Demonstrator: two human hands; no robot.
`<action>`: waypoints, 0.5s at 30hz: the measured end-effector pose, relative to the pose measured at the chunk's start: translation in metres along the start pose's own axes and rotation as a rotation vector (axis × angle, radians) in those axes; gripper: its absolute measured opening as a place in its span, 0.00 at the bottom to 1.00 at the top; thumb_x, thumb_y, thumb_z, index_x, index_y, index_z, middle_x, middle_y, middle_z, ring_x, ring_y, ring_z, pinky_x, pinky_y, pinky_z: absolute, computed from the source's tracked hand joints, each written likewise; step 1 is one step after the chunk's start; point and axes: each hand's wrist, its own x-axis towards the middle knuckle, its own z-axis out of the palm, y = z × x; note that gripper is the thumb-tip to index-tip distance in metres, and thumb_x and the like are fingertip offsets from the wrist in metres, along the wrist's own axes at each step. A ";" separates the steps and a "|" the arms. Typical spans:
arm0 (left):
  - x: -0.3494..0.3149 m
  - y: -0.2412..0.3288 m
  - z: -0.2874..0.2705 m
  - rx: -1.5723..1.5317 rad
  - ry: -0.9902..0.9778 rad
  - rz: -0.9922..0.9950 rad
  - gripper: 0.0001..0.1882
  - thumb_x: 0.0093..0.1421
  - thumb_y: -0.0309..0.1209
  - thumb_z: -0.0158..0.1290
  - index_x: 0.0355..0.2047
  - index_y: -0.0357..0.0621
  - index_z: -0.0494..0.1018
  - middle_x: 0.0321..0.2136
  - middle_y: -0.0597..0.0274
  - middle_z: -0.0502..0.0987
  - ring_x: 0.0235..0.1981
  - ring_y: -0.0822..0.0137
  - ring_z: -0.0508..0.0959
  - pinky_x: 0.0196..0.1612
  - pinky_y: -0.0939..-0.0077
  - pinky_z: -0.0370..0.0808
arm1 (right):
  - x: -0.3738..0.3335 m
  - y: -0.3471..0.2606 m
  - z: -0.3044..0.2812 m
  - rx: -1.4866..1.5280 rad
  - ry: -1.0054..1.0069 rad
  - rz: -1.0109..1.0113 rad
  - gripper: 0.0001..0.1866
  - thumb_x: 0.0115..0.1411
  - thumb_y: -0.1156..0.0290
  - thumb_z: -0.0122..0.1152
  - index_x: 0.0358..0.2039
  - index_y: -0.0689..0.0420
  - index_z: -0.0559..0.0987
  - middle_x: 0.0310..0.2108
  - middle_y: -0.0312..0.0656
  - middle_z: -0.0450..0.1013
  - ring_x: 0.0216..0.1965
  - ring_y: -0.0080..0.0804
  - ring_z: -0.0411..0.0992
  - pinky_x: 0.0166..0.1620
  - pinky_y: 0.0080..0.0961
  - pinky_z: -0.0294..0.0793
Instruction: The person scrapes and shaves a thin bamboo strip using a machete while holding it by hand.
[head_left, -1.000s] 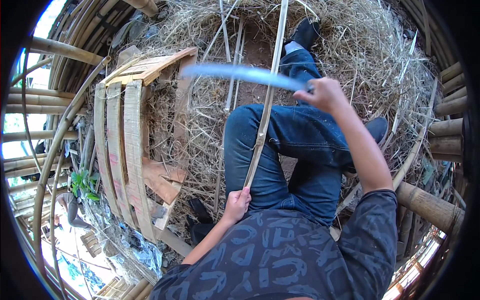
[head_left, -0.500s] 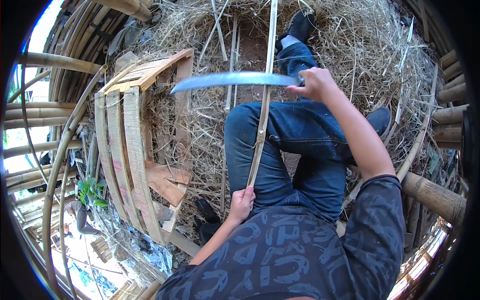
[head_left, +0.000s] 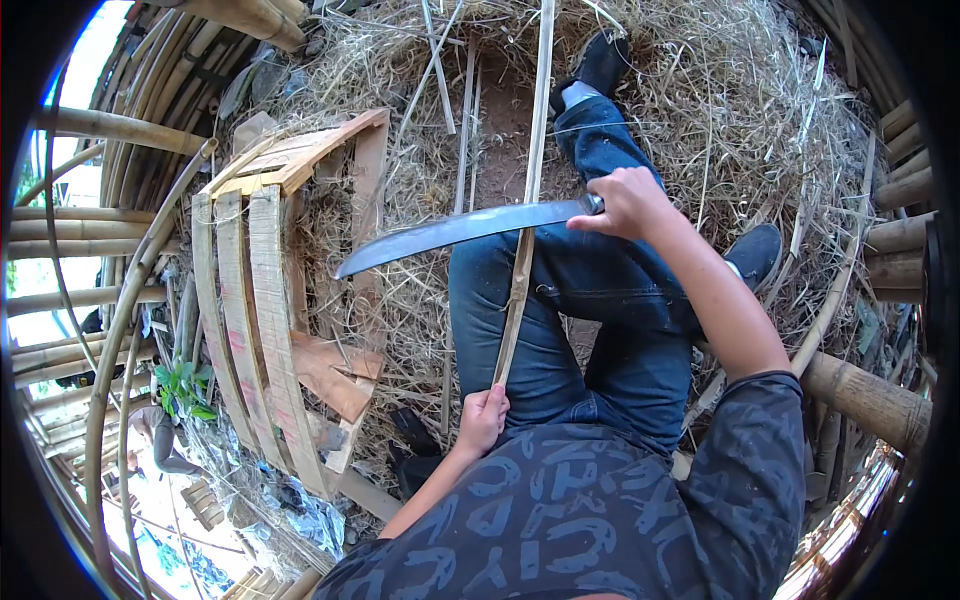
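Note:
A long, curved machete [head_left: 450,229] is gripped by its handle in my right hand [head_left: 627,203], its blade pointing left. The blade crosses a long, narrow bamboo strip [head_left: 537,130] just beyond my knee. My left hand [head_left: 484,418] is closed round the near end of this strip, close to my waist. From there the strip runs over my thigh and away past the top of the view. A knot shows on it a little nearer to me than the blade. Part of the handle is hidden by my fingers.
A wooden slatted crate [head_left: 268,300] lies on the straw [head_left: 420,200] to my left. Several thin strips [head_left: 468,130] are scattered ahead. A thick bamboo pole [head_left: 870,397] is beside my right elbow. At the far left, beyond bamboo rails [head_left: 85,228], another person [head_left: 165,440] is partly visible.
My right hand has brought the machete nearer to me along the strip, and the blade's tip has swung lower. The left hand keeps its grip, shifted very slightly.

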 end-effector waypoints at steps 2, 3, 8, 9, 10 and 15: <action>-0.001 0.001 0.001 -0.005 -0.010 0.004 0.25 0.68 0.45 0.43 0.16 0.44 0.63 0.13 0.74 0.60 0.11 0.83 0.59 0.14 0.85 0.55 | 0.011 0.015 -0.001 -0.039 0.056 0.022 0.43 0.47 0.24 0.46 0.20 0.59 0.79 0.21 0.53 0.75 0.28 0.50 0.76 0.32 0.41 0.75; -0.001 0.002 0.001 -0.015 -0.019 0.003 0.25 0.68 0.45 0.43 0.16 0.45 0.63 0.13 0.74 0.60 0.11 0.83 0.59 0.14 0.85 0.55 | 0.018 0.022 -0.002 -0.042 0.074 0.059 0.43 0.47 0.24 0.46 0.20 0.59 0.79 0.22 0.53 0.76 0.28 0.50 0.76 0.33 0.41 0.75; 0.001 -0.003 0.000 0.002 -0.007 0.001 0.25 0.68 0.46 0.43 0.16 0.45 0.63 0.12 0.75 0.60 0.11 0.82 0.59 0.14 0.85 0.56 | 0.055 0.064 -0.012 0.175 0.150 0.510 0.50 0.48 0.21 0.39 0.25 0.65 0.80 0.29 0.58 0.76 0.37 0.53 0.76 0.40 0.45 0.74; 0.001 -0.004 0.001 0.006 -0.008 0.006 0.25 0.68 0.46 0.43 0.16 0.45 0.63 0.12 0.75 0.60 0.11 0.82 0.59 0.14 0.85 0.56 | 0.059 0.074 -0.011 0.177 0.156 0.510 0.50 0.48 0.21 0.39 0.25 0.65 0.80 0.29 0.58 0.76 0.37 0.53 0.76 0.40 0.45 0.74; 0.002 -0.004 0.002 0.007 -0.002 0.014 0.25 0.68 0.46 0.43 0.16 0.44 0.63 0.12 0.74 0.59 0.10 0.82 0.58 0.13 0.85 0.54 | 0.062 0.078 -0.013 0.222 0.171 0.549 0.50 0.49 0.22 0.39 0.25 0.66 0.79 0.30 0.59 0.76 0.38 0.54 0.76 0.41 0.45 0.74; -0.001 -0.002 -0.002 -0.010 -0.012 -0.032 0.25 0.67 0.45 0.43 0.15 0.45 0.62 0.12 0.74 0.60 0.11 0.82 0.58 0.14 0.85 0.55 | 0.053 0.064 -0.002 0.468 0.190 0.515 0.48 0.50 0.24 0.43 0.25 0.67 0.79 0.27 0.61 0.75 0.37 0.57 0.75 0.40 0.46 0.72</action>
